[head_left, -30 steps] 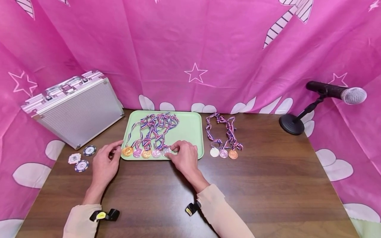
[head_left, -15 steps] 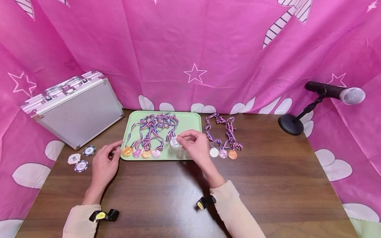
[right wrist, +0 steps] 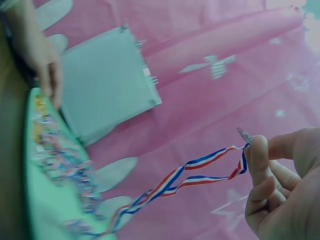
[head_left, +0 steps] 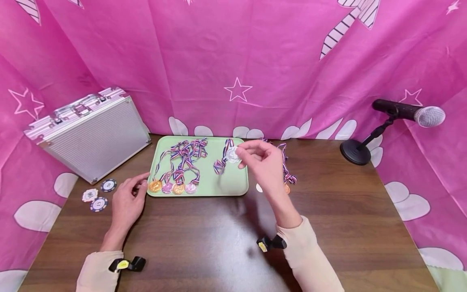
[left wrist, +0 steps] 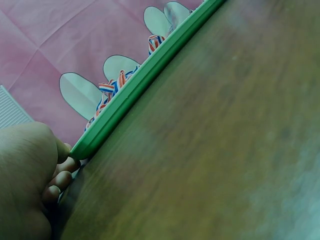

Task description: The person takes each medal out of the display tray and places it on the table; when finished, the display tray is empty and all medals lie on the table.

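My right hand (head_left: 264,164) pinches a silver medal (head_left: 232,154) between thumb and fingertips, raised above the right part of the green tray (head_left: 233,184). From the medal hangs its red, white and blue ribbon (right wrist: 170,182), whose lower end reaches down toward the tray in the right wrist view. My left hand (head_left: 127,200) holds the tray's left edge near the front corner, the thumb against it in the left wrist view. Gold medals (head_left: 155,186) and pinkish-silver medals (head_left: 191,187) lie in a row along the tray's front, their knotted ribbons (head_left: 187,152) bunched behind.
Right of the tray, more medals and ribbons (head_left: 290,177) lie partly hidden behind my right hand. Poker chips (head_left: 99,204) lie left of my left hand. A silver case (head_left: 95,138) stands at the back left, a microphone (head_left: 401,110) on its stand at the right.
My right hand has lifted the silver medal from the end of the tray's row and moved it up and right, its ribbon pulling away from the bunch. The left hand stays put.
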`<state>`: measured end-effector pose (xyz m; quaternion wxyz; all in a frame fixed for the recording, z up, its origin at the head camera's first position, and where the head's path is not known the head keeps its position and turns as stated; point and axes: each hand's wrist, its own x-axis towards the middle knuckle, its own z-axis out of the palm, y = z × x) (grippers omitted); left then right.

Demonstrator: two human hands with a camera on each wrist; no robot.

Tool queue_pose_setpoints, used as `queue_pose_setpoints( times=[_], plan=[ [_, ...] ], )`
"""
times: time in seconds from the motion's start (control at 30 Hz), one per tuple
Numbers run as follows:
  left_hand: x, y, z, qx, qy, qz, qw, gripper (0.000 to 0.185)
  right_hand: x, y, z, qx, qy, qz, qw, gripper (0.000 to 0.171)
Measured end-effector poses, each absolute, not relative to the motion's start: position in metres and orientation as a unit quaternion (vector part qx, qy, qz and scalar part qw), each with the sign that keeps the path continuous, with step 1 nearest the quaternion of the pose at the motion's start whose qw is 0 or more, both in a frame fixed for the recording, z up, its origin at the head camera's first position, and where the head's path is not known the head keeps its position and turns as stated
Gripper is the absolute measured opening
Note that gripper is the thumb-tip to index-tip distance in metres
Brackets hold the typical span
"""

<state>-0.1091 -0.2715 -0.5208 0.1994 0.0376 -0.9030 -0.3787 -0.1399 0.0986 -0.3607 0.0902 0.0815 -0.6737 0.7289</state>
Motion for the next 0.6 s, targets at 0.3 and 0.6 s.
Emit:
queue_pose_setpoints(
  times=[0.3,0.6],
  plan=[
    [-0.107,-0.272,-0.523,0.034,-0.902,-0.380,0.200,0.029,-0.156,0.141,-0.307,0.100,-0.651,0.720,0.219,0.006],
    [-0.108,-0.274,-0.523,0.027,-0.903,-0.381,0.196,0.030,-0.187,0.207,-0.306,0.044,-0.604,0.717,0.345,0.002]
  ],
)
